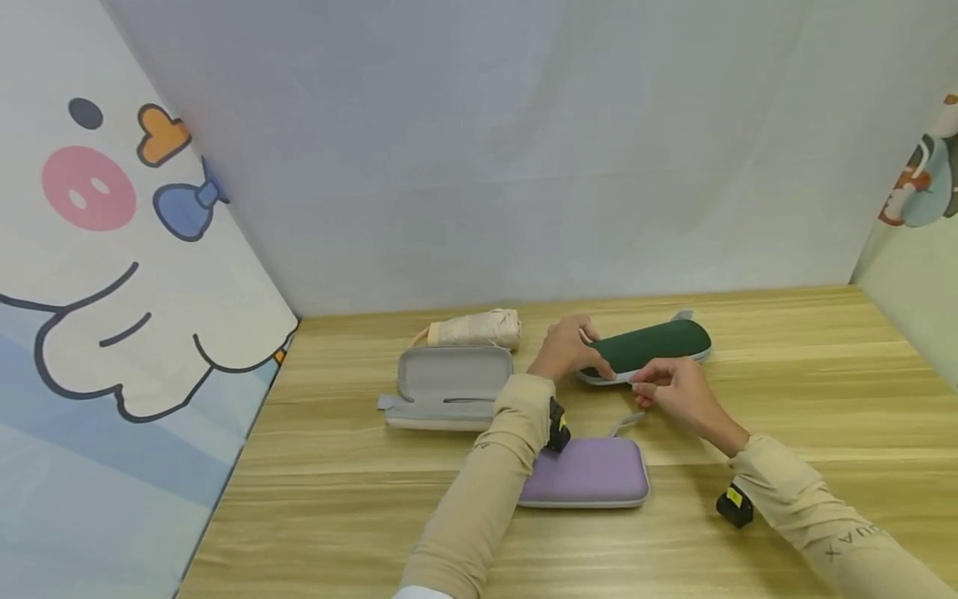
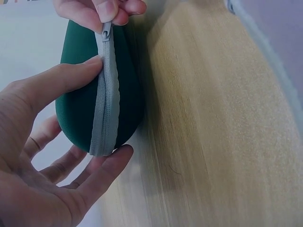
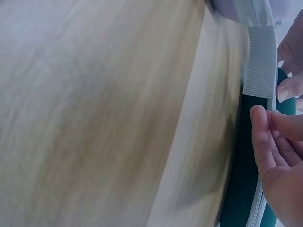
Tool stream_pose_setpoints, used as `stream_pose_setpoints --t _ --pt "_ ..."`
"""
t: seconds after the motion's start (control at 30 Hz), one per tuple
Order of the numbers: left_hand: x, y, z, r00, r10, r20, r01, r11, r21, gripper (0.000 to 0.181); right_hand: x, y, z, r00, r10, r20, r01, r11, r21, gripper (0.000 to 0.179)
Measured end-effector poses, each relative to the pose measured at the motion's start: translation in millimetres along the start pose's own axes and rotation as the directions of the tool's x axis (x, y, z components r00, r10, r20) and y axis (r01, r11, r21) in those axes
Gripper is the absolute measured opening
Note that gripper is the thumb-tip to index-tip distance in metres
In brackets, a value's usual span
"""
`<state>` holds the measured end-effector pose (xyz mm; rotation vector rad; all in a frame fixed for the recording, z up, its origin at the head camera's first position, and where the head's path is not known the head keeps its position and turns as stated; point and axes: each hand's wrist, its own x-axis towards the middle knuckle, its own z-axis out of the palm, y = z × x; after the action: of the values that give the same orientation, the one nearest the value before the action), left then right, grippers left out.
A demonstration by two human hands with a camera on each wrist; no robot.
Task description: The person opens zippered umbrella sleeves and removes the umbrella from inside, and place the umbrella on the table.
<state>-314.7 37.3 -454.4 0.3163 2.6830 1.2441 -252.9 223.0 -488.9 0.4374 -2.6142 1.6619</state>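
Note:
A green zippered case (image 1: 662, 345), rounded at its ends, lies towards the back of the table. My left hand (image 1: 570, 349) holds its left end; in the left wrist view the thumb presses beside the grey zipper (image 2: 110, 94) and the fingers curl under the rounded end. With thumb and fingertips, my right hand (image 1: 677, 393) pinches the zipper pull (image 2: 107, 31) on the near side. Behind the pull, towards the left hand, the zipper teeth look closed. In the right wrist view, the right fingers (image 3: 263, 142) lie against the green side.
A purple case (image 1: 599, 472) lies shut near the front, partly under my left forearm. Left of it, a pale grey case (image 1: 456, 374) stands with its lid up. Behind that lies a beige rolled bundle (image 1: 479, 329) with a loop. A pale wall (image 1: 524, 166) backs the table.

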Motion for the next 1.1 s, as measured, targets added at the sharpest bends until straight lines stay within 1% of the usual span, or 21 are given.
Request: stream_pose_setpoints --t 0.07,0.27,0.3,0.4,0.6,0.67,0.77,0.9,1.1 --pt "0.2 0.2 0.2 1.000 -0.006 0.000 0.006 1.000 -0.005 0.049 -0.7 -4.4 0.1 1.000 0.003 0.006 -0.003 1.000 0.002 0.008" --pt "-0.8 0.0 1.0 1.000 -0.009 -0.002 0.009 1.000 -0.014 0.049 -8.4 -37.1 0.7 1.000 0.000 0.024 0.001 1.000 -0.009 0.008" --pt "-0.9 -0.2 1.1 1.000 -0.008 -0.003 0.008 1.000 -0.013 0.049 -8.8 -38.5 0.8 1.000 -0.001 0.024 0.002 1.000 -0.009 0.008" --pt "-0.7 -0.8 1.6 1.000 -0.009 -0.006 0.009 1.000 -0.008 0.049 -7.2 -33.4 1.2 1.000 -0.001 0.027 0.001 1.000 -0.005 0.008" --pt "-2.4 1.2 2.1 1.000 -0.022 -0.014 0.022 1.000 -0.005 0.047 -0.3 -6.5 3.4 1.000 0.008 0.029 -0.008 1.000 -0.001 0.008" --pt "-3.3 2.5 2.2 1.000 -0.021 -0.017 0.021 1.000 -0.002 0.048 0.1 -2.3 3.7 1.000 0.000 0.027 0.000 1.000 0.001 0.008" --pt "-4.9 4.3 1.9 1.000 -0.017 -0.021 0.017 1.000 0.003 0.048 -0.5 -0.6 3.7 1.000 -0.017 0.026 0.017 1.000 0.009 0.008" --pt "-7.3 6.4 0.7 1.000 -0.011 -0.020 0.011 1.000 0.014 0.048 -1.9 -1.7 3.9 0.999 -0.028 0.028 0.028 1.000 -0.007 0.007" --pt "-9.4 7.7 -0.5 1.000 0.003 -0.016 -0.003 0.999 0.033 0.046 -2.5 -3.0 5.3 0.999 -0.022 0.039 0.022 0.999 -0.023 0.006"
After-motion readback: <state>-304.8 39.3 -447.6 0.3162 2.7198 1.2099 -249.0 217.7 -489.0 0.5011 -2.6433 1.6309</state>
